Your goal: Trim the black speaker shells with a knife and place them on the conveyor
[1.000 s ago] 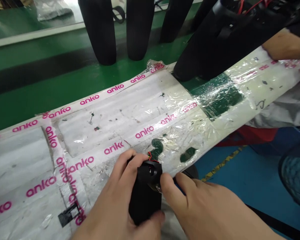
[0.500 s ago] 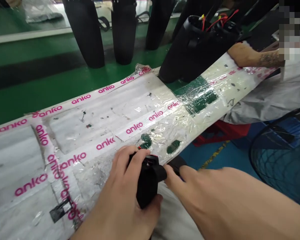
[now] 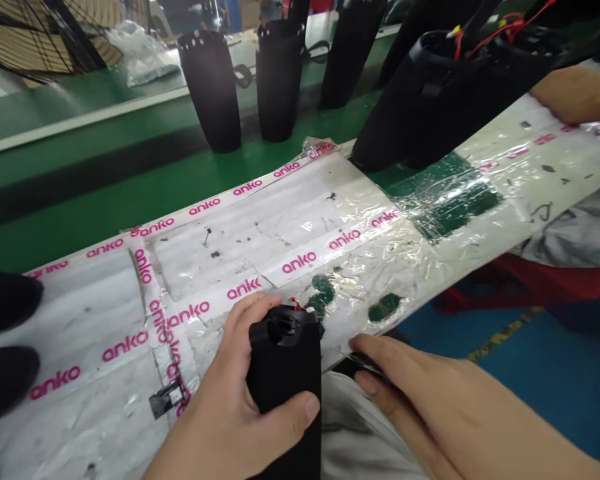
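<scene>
My left hand (image 3: 235, 407) is wrapped round a black plastic housing (image 3: 286, 357) at the near edge of the bench, thumb across its front. Red wire ends show at the housing's top. My right hand (image 3: 430, 400) lies just right of the housing, fingers stretched toward it, with a small dark part under the fingertips that I cannot make out. Both hands sit over the white padded bench cover (image 3: 260, 233) taped with pink "anko" tape.
Several tall black housings (image 3: 213, 90) stand on the green conveyor (image 3: 80, 193) beyond the bench. A large black housing with red wires (image 3: 430, 87) leans at the right, beside another person's arm (image 3: 577, 93). Black pieces (image 3: 3, 333) sit at the left edge. Blue floor lies lower right.
The housing has turned upright in my left hand, showing its flat front. My right hand has drawn back from its top and lowered. The view shifted left and up.
</scene>
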The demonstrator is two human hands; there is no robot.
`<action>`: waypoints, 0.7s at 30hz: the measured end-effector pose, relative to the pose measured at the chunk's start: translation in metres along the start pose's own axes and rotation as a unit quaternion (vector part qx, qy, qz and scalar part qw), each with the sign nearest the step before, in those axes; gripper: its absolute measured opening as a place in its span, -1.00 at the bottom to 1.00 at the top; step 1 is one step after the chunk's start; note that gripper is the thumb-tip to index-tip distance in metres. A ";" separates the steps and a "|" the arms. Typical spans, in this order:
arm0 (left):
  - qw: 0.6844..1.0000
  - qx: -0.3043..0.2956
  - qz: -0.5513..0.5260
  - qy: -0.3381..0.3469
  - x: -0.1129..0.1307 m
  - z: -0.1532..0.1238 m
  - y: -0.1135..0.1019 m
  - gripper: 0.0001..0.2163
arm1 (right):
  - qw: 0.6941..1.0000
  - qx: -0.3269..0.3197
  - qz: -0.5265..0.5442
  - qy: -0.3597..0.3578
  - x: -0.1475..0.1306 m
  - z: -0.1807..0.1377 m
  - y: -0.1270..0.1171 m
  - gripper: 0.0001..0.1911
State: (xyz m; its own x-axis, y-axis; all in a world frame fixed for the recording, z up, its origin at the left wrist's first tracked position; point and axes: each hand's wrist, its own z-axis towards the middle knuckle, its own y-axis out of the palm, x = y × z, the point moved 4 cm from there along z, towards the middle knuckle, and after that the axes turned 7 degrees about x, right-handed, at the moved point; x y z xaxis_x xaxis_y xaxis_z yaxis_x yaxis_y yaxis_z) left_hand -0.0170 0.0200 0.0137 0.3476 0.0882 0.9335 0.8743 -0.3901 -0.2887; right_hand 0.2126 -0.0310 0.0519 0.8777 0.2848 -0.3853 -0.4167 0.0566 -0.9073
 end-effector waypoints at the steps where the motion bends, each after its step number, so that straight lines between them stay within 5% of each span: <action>1: 1.000 -0.014 -0.008 -0.003 -0.004 -0.001 -0.003 -0.19 | 0.998 -0.002 0.056 0.018 -0.005 0.004 0.008 -0.74; 4: 0.997 -0.033 -0.067 0.005 -0.015 -0.003 -0.016 -0.07 | 0.949 -0.033 0.259 0.175 -0.005 0.007 0.038 -0.62; 7: 0.995 0.047 -0.077 0.036 -0.018 -0.006 -0.036 -0.07 | 0.838 -0.090 0.442 0.307 -0.005 0.006 0.071 -0.32; 10: 0.992 0.108 0.004 0.060 -0.007 -0.014 -0.048 -0.26 | 0.806 -0.116 0.484 0.320 -0.012 0.012 0.090 -0.15; 14: 0.985 0.122 0.124 0.004 0.006 -0.021 -0.047 -0.47 | 0.781 -0.139 0.518 0.321 -0.022 0.023 0.095 -0.18; 21: 0.984 0.078 0.141 -0.079 0.005 -0.002 -0.046 0.16 | 0.711 -0.167 0.642 0.232 -0.025 0.043 0.098 -0.27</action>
State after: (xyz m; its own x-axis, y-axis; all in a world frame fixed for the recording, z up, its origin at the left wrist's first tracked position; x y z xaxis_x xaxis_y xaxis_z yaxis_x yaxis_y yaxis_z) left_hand -0.0559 0.0363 0.0319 0.6210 0.1425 0.7708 0.7728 -0.2759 -0.5716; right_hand 0.1395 0.0086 -0.0202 -0.1605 -0.4547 -0.8761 -0.9336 -0.2182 0.2843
